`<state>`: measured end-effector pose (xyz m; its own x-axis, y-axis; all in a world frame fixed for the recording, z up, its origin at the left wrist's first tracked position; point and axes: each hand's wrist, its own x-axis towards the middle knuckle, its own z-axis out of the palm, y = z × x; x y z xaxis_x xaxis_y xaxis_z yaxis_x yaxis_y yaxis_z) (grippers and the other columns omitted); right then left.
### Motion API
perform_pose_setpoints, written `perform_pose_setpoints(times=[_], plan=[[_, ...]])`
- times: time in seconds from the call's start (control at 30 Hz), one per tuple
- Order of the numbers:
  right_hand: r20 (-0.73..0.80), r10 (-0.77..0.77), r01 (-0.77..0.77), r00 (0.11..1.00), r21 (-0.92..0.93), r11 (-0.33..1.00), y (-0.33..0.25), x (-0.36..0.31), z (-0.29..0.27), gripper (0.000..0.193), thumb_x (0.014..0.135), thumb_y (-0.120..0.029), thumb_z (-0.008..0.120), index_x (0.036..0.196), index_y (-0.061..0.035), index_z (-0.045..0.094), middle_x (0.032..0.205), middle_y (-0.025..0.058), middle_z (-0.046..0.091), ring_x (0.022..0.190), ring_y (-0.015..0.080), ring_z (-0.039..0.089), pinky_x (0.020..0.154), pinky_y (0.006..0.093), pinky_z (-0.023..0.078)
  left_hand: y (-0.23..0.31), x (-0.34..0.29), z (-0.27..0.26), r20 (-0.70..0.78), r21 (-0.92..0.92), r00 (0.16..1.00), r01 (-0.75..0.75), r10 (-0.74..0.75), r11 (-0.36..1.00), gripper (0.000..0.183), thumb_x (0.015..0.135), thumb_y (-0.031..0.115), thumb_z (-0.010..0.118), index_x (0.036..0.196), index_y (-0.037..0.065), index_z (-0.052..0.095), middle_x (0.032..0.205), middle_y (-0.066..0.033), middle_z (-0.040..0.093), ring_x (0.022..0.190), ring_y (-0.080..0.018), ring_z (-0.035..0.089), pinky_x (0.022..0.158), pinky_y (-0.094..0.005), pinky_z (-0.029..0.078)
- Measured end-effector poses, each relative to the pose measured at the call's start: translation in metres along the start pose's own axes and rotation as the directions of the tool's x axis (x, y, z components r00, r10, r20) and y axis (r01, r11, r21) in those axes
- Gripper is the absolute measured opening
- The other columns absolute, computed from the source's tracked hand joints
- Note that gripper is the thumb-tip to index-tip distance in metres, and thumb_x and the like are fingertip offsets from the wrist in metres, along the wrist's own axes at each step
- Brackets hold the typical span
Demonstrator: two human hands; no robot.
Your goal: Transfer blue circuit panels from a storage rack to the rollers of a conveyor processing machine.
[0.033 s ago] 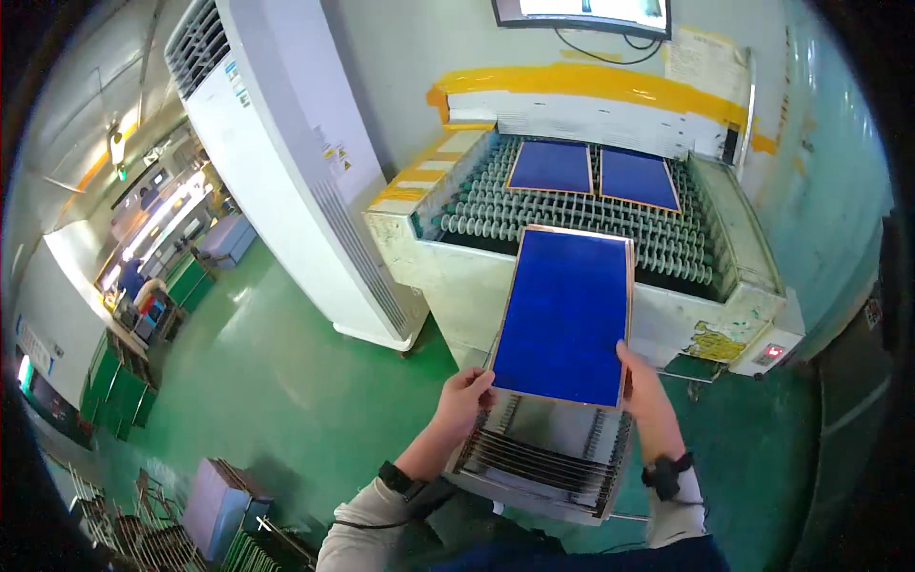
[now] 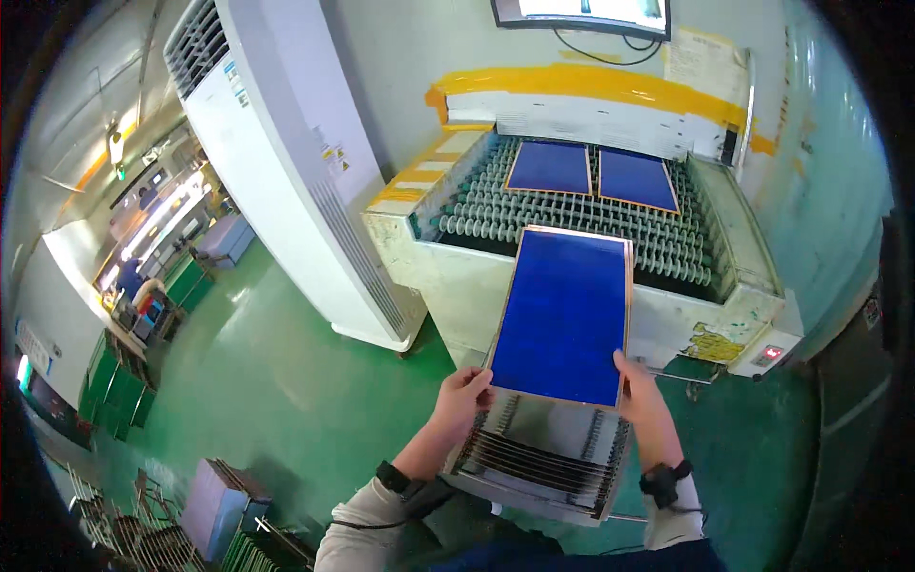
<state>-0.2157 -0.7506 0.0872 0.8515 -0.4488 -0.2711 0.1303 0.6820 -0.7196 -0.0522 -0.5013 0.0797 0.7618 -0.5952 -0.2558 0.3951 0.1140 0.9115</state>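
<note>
Between my hands is a flat blue board with copper-coloured edges (image 2: 562, 319), its far end tilted up toward the roller conveyor (image 2: 477, 224). My left hand (image 2: 467, 398) pinches its near left corner between thumb and fingers. On the lower right edge, my right hand (image 2: 637, 386) has its thumb on top and its fingers partly hidden beneath. Below the board stands a grey slotted rack (image 2: 534, 491) with several thin boards stacked in it. Two similar blue boards, the left board (image 2: 550, 168) and the right board (image 2: 639, 179), lie flat on the far rollers.
A tall white cabinet-like air conditioner (image 2: 295, 191) stands left of the conveyor. A monitor (image 2: 583, 14) hangs on the wall above. Racks (image 2: 143, 520) and a purple-grey stack (image 2: 221, 510) sit on the green floor (image 2: 257, 381) at lower left. A small red display (image 2: 770, 354) marks the conveyor's right side.
My right hand has slid slightly down along the board's right edge. The board and my left hand have barely moved.
</note>
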Motion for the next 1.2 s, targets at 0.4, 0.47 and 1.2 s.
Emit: perform_pose_setpoints(times=[0.4,0.47,1.2], plan=[[-0.235,-0.173,0.176,0.956,-0.009,0.984,-0.038,0.017,0.007,0.034,0.085,-0.029,0.063,0.107,-0.0044,0.057,0.098,0.0066,0.064,0.084,0.0192,0.063,0.069,0.0372,0.053,0.041,0.028,0.016,0.041,-0.149,0.998,-0.042,0.048,0.988,0.013,0.083,0.007,0.064,0.092,0.002,0.055,0.074,-0.005,0.058,0.063,-0.0138,0.055,0.058,-0.0269,0.044],[-0.226,-0.208,0.209,0.952,-0.02,0.978,-0.048,0.022,-0.006,0.034,0.086,-0.03,0.062,0.108,-0.0051,0.057,0.098,0.0059,0.064,0.083,0.019,0.063,0.069,0.036,0.053,0.054,0.036,0.013,0.018,-0.197,0.998,-0.056,0.061,0.979,0.012,0.082,0.006,0.064,0.09,0.004,0.056,0.073,-0.0041,0.059,0.063,-0.014,0.055,0.058,-0.0273,0.044],[-0.188,-0.313,0.327,0.931,0.05,0.944,-0.078,0.028,-0.064,0.021,0.088,-0.026,0.056,0.095,-0.0059,0.056,0.087,0.0104,0.063,0.079,0.0229,0.06,0.069,0.0331,0.048,0.083,0.141,-0.024,-0.126,-0.153,0.988,-0.106,0.087,0.983,0.015,0.084,0.01,0.063,0.096,0.006,0.055,0.071,-0.0012,0.056,0.061,-0.0146,0.058,0.058,-0.0269,0.049]])
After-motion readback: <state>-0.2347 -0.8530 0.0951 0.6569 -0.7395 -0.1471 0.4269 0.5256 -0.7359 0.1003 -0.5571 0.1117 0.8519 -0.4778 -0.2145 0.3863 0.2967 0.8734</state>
